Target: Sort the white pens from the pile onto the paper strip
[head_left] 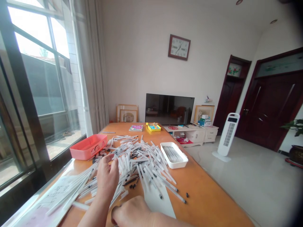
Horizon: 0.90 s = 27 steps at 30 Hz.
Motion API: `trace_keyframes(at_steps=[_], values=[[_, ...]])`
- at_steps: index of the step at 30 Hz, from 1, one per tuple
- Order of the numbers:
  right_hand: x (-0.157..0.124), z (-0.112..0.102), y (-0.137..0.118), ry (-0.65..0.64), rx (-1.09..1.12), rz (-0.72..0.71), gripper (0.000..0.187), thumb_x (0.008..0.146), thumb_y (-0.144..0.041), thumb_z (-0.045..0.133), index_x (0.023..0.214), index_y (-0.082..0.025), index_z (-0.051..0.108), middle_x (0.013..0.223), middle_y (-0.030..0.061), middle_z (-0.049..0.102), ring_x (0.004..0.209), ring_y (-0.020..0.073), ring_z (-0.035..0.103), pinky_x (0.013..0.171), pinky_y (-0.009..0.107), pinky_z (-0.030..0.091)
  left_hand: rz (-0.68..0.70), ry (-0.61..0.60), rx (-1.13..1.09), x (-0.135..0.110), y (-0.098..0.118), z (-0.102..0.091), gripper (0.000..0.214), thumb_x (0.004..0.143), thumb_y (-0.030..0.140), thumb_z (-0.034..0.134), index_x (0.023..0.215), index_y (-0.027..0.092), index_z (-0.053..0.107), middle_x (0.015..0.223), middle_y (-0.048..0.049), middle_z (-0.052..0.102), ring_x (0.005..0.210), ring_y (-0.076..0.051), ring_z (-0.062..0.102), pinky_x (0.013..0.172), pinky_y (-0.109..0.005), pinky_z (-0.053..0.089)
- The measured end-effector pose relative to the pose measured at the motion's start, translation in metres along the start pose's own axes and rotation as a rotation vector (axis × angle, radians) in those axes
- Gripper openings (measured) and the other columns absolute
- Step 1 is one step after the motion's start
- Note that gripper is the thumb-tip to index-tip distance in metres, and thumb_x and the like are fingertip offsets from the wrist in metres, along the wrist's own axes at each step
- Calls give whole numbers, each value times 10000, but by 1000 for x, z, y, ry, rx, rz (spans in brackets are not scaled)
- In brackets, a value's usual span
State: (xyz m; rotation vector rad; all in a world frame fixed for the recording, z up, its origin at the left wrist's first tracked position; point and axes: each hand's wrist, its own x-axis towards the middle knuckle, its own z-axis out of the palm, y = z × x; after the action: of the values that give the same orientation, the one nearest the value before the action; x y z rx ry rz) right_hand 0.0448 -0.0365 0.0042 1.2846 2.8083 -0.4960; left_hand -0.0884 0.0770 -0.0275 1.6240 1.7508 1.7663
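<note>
A big heap of white pens (139, 160) with black tips covers the middle of an orange wooden table (208, 198). My left hand (107, 176) reaches into the near side of the heap, fingers curled loosely over the pens; whether it grips one is not clear. At the bottom edge my right hand (131, 214) rests on the table as a closed fist beside a white sheet of paper (158, 201); what it holds, if anything, is hidden. A few loose black caps (187, 194) lie near the heap.
A pink tray (88, 146) sits at the table's left, a white tray (174, 154) with pens at the right. A book (135, 128) and a yellow box (153, 127) lie at the far end. Papers (52, 195) lie near left. Beyond are a TV (169, 108) and a fan (228, 135).
</note>
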Motion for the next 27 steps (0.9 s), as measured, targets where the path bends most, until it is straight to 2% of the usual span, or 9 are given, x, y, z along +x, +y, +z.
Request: trace_keyframes(at_steps=[9,18,23,27], values=[[-2,-4,-2,47,-34,72,382,833,-328,498,1100,-170,721,1068,134,764,1007,317,720,819,377,566,11,-8,3,-2,3,1,378,886,476,526,1123,193,609,1145,-109,679,1048,-278,645,918,-426,501],[-2,3,25,300,-81,163,286,818,-256,519,1000,-178,726,936,132,773,898,322,741,722,361,537,46,-66,50,-6,0,10,384,893,492,517,1111,189,611,1142,-117,680,1027,-289,652,844,-421,526],[-8,2,43,450,-48,218,216,844,-306,524,902,-217,712,864,86,767,811,260,731,680,311,472,109,-145,21,-15,4,16,353,902,484,515,1106,209,605,1140,-101,685,1060,-282,640,866,-422,519],[-17,-5,61,536,-10,277,162,839,-265,528,866,-234,685,826,43,754,756,206,694,632,279,383,134,-208,-1,-24,9,19,321,908,470,512,1100,227,599,1147,-88,681,1078,-275,633,863,-417,514]])
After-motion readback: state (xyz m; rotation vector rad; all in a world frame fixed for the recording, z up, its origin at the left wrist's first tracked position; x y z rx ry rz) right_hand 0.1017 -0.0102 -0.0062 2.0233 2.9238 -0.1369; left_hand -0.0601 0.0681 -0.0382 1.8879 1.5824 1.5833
